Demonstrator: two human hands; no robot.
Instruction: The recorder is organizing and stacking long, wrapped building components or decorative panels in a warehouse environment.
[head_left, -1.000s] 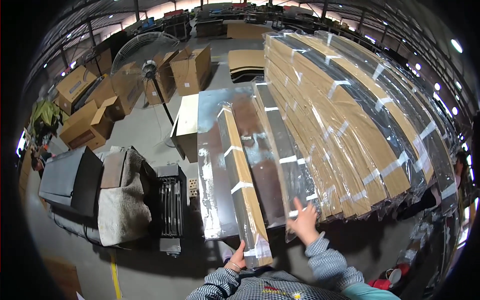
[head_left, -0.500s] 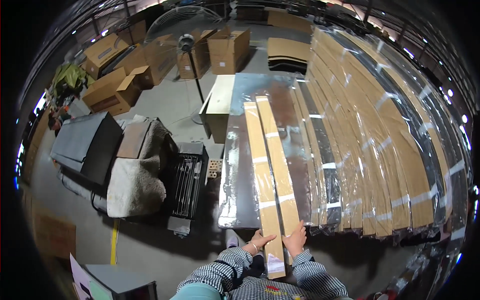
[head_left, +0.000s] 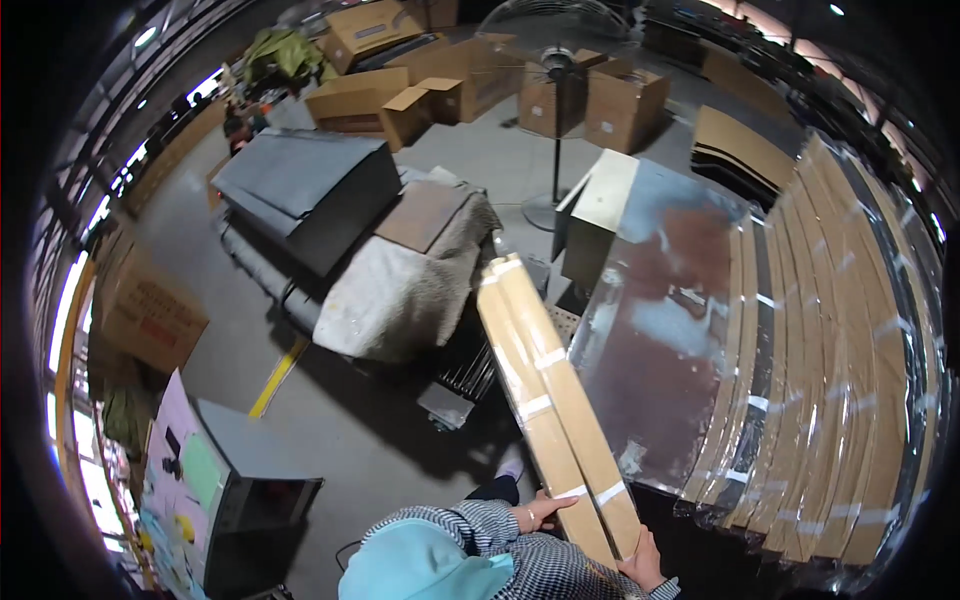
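Observation:
Two long, narrow cardboard-wrapped packs lie side by side, slanting away from my body toward the far left: a left pack (head_left: 520,385) and a right pack (head_left: 572,415). Clear film and white tape bands cover them. My left hand (head_left: 541,511) grips the left pack's side near its close end, thumb on top. My right hand (head_left: 643,563) is closed around the right pack's outer edge, nearer to me. The packs are off the blotched brown-and-grey table top (head_left: 655,370), their far ends beside the cloth-covered stack.
Similar wrapped strips (head_left: 800,400) fill the table's right side. To the left stand a whitish fleecy cover (head_left: 385,300), a dark grey box-shaped piece (head_left: 300,185) and a slatted black rack (head_left: 470,375). A standing fan (head_left: 557,130) and open cartons (head_left: 625,105) are farther back.
The two packs have been lifted off the table top and swung left, with both my hands still on them. My view has turned left, bringing more floor and the grey cabinet into sight.

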